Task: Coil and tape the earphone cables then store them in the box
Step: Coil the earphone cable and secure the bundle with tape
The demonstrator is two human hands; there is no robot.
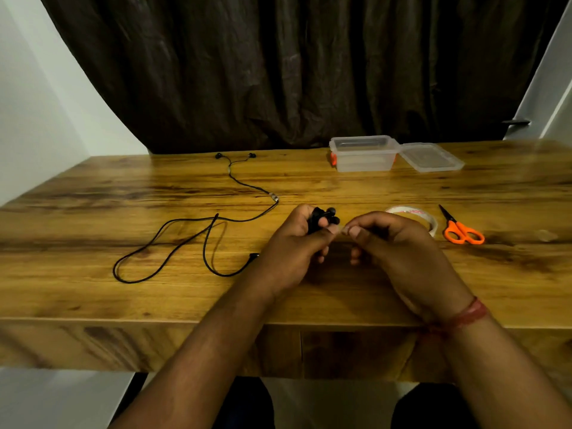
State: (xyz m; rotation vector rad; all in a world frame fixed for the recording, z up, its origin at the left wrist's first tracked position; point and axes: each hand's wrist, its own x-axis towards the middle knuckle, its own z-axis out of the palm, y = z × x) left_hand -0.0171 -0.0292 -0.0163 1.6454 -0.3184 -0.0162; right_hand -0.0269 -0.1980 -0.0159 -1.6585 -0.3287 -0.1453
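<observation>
- left hand (292,243) grips coiled earphones (323,218) above bench (340,292), holding the coil for taping.
- right hand (390,243) pinches something small beside it, likely tape.
- second earphones (204,230) lie loose; box (363,153) open.

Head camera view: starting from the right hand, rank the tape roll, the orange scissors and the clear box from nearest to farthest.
From the right hand:
1. Tape roll, just behind the hand, to its right.
2. Orange scissors, farther right.
3. Clear box, open at the table's far edge.
</observation>
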